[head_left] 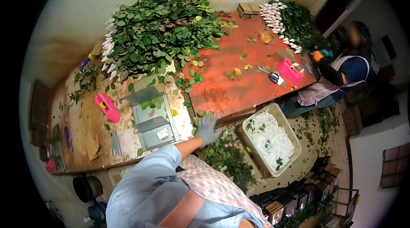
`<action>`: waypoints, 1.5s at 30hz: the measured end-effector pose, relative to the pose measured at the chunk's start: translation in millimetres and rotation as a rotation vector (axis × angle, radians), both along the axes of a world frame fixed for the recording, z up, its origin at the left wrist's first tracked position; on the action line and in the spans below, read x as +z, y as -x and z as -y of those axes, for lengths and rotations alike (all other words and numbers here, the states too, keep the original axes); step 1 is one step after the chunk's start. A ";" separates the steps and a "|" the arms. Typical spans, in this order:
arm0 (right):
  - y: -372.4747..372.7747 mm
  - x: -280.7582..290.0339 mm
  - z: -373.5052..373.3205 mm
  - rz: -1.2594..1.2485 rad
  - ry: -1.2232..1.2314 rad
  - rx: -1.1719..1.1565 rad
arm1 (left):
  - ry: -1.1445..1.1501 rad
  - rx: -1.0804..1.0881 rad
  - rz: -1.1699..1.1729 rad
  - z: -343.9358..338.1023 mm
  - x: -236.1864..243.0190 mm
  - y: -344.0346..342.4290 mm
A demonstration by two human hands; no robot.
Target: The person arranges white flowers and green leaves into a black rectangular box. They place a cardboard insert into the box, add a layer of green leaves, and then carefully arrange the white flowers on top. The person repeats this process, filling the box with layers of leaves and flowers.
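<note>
My left hand (207, 129), in a grey glove, is at the near table edge with fingers extended and apart, holding nothing visible. Just left of it is a grey metal tray (147, 138) with upright plates, leaves and a small label. A pink plastic tool (107, 107), a grey metal piece (115, 143) and cardboard pieces (92, 147) lie on the worn wooden table (72, 134). A big pile of leafy stems (162, 23) with pale wrapped tips lies at the back. My right hand is out of view.
A co-worker (341, 70) stands right at the red table (226, 91), near scissors (273, 75), another pink tool (290, 71) and more stems (299, 23). A bin of white wrappers (269, 138) stands below, beside fallen leaves (226, 164) and stacked dark boxes (299, 194).
</note>
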State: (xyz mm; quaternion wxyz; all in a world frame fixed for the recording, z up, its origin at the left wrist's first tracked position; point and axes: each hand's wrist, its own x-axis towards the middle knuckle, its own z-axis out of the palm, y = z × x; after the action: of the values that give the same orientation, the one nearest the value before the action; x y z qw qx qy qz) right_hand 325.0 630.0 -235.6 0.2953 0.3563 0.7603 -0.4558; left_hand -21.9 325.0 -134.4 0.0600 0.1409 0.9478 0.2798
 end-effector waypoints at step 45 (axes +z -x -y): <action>-12.7 -49.2 64.0 0.042 0.105 -0.391 | 0.199 -0.181 0.365 -72.1 69.0 87.4</action>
State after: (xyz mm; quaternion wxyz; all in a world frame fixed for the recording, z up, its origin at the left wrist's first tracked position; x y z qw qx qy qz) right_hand 337.7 566.0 -284.9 0.2351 0.4907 0.6456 -0.5358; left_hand -109.3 397.1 -65.4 0.2689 0.1659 0.9276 0.1991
